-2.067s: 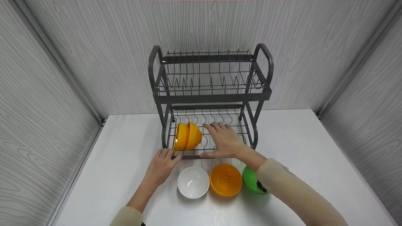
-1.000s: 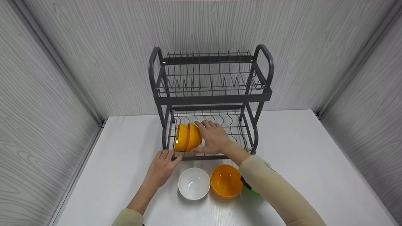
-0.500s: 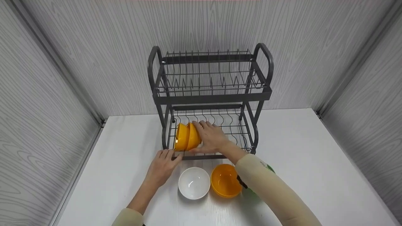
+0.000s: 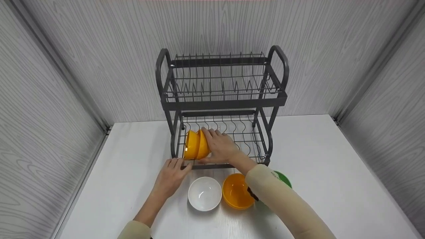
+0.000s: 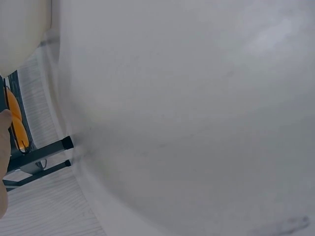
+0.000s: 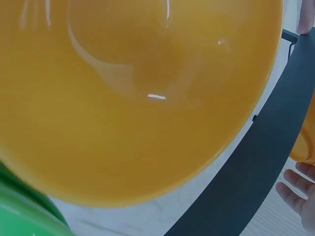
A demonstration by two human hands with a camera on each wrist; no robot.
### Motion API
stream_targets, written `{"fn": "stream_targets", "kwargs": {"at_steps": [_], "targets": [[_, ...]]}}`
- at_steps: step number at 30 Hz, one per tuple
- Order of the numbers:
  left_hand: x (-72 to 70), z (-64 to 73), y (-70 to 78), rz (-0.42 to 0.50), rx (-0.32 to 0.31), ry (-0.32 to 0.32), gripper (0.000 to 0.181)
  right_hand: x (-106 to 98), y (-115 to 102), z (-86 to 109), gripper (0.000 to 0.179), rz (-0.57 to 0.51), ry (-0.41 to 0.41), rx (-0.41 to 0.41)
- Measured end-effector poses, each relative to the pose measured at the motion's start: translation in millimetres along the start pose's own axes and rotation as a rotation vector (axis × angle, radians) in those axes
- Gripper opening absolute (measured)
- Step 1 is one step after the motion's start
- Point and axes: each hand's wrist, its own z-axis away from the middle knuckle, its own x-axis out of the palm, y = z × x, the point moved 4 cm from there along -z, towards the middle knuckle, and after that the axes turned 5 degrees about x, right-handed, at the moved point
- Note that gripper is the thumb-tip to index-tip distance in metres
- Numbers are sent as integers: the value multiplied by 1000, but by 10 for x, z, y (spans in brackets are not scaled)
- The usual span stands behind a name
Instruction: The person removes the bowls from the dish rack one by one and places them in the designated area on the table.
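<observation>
Two orange bowls stand on their sides, one behind the other, at the left of the lower tier of a dark two-tier dish rack. My right hand reaches in from the right and holds the right-hand bowl, thumb at its near side and fingers at its far side. In the right wrist view its fingers lie beside that bowl's base. My left hand grips the rack's front left corner; the left wrist view catches only a sliver of it.
On the white table before the rack sit a white bowl, stacked orange bowls and a green bowl, partly hidden by my right sleeve. The rack's upper tier has upright wire dividers. Grey wood-grain walls enclose the table.
My right hand has moved left from the middle of the lower tier and come round the right-hand orange bowl. The left hand has stayed at the rack's corner.
</observation>
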Motion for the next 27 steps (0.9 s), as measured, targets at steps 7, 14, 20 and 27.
{"fn": "stream_targets", "kwargs": {"at_steps": [7, 14, 20, 27], "targets": [[15, 7, 4, -16, -10, -25, 48, 2, -37, -27, 124, 56, 44, -3], [15, 8, 7, -16, -10, -37, 47, 17, -41, -38, 123, 96, 67, 5], [9, 3, 6, -14, -10, -39, 44, 7, -46, -47, 119, 141, 77, -1], [12, 7, 6, -6, -16, -40, 45, -16, -46, -38, 119, 185, 80, -3]]}}
